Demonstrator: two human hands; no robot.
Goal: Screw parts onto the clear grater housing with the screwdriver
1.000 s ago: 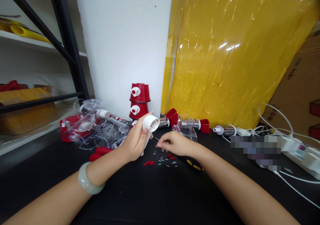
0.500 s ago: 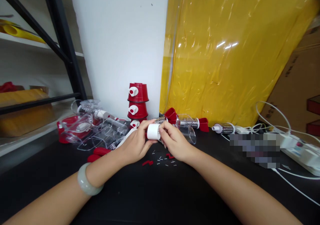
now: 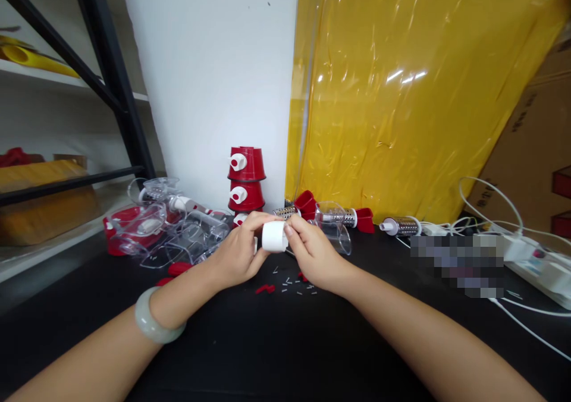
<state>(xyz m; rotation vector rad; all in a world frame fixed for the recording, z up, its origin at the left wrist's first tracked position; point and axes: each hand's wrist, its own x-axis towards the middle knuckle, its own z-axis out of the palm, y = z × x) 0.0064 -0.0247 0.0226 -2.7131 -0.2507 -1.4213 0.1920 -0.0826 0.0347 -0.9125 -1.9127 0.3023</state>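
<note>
Between my two hands, above the black table, is a short white plastic cylinder [image 3: 273, 236]. My left hand [image 3: 238, 250] is closed round its left side, thumb below and fingers above. Fingers of my right hand [image 3: 314, 253] pinch its right rim; what they do at that end is partly hidden. Beneath my hands lie several small metal pins [image 3: 288, 281] and a small red plastic piece [image 3: 266, 289]. Another red piece [image 3: 303, 277] shows partly beside my right hand.
Behind my hands stands a stack of red bases with white knobs [image 3: 247, 164]. Clear plastic housings [image 3: 191, 235] crowd the left, near red parts [image 3: 179, 268]. Metal grater drums [image 3: 404, 226] lie at the back right. A power strip [image 3: 542, 271] with white cables sits far right.
The white cylinder has turned slightly and stays between both hands. My right fingers have shifted a little on its rim. The view has moved slightly.
</note>
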